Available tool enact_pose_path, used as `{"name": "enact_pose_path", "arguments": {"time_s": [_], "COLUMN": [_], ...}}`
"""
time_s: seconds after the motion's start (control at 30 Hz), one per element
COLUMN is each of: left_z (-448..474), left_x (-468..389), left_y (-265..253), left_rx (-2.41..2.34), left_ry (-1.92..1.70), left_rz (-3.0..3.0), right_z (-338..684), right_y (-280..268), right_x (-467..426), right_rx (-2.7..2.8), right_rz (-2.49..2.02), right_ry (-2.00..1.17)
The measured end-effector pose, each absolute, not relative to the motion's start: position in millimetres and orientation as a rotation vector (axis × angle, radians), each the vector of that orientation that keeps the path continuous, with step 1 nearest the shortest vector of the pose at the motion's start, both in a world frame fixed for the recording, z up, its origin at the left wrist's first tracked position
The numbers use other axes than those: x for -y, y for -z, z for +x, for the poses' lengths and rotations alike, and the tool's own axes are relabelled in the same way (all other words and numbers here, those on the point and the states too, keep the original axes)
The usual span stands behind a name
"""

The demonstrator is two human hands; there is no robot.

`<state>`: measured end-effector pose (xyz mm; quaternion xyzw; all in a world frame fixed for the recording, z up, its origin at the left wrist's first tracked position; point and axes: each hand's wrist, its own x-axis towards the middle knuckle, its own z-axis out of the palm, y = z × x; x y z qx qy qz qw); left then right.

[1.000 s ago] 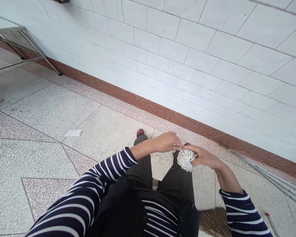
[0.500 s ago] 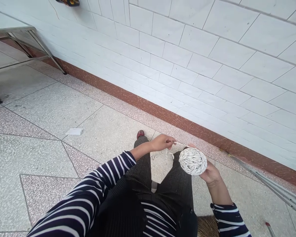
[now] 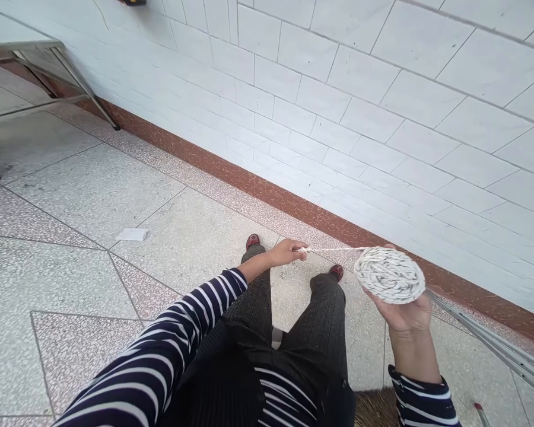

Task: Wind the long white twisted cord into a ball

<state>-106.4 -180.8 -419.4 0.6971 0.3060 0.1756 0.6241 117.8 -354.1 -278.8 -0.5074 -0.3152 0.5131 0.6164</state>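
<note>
A ball of white cord (image 3: 390, 275), flecked with dark strands, rests in my right hand (image 3: 407, 314), whose fingers curl around its underside and far edge. From the ball a single strand of cord (image 3: 336, 249) runs taut to the left. My left hand (image 3: 288, 252) pinches the other end of that strand between thumb and fingers, above my left knee. A short bit of cord shows at the fingertips. The two hands are well apart, with the strand stretched between them.
A tiled white wall (image 3: 338, 118) with a red-brown skirting (image 3: 231, 169) rises ahead. Metal poles (image 3: 485, 332) lie along it at the right. A table with metal legs (image 3: 86, 89) stands at the left. A white paper (image 3: 132, 234) lies on the speckled floor (image 3: 84, 284).
My right hand has moved to the right with the ball, tilting it. The strand between the hands is longer. My left hand has shifted slightly left and up.
</note>
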Motion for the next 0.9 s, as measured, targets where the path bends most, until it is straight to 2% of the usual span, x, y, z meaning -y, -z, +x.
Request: {"name": "enact_pose_path", "arguments": {"time_s": [0.3, 0.6, 0.8, 0.9], "left_z": [-121, -141, -122, -101], "left_x": [175, 131, 96, 103], "left_y": [421, 440, 437, 434], "left_rx": [-0.684, -1.365, -1.455, -1.338], "left_ry": [-0.353, -0.334, -0.284, -0.27], "left_rz": [1.756, 1.833, 1.879, 1.932], "right_z": [127, 131, 108, 88], "right_y": [274, 248, 240, 250], "right_x": [365, 394, 417, 409], "right_rx": [0.461, 0.335, 0.468, 0.525], "right_rz": [-0.982, -0.65, -0.912, -1.027], "right_ry": [-0.976, -0.868, -0.727, -0.807]}}
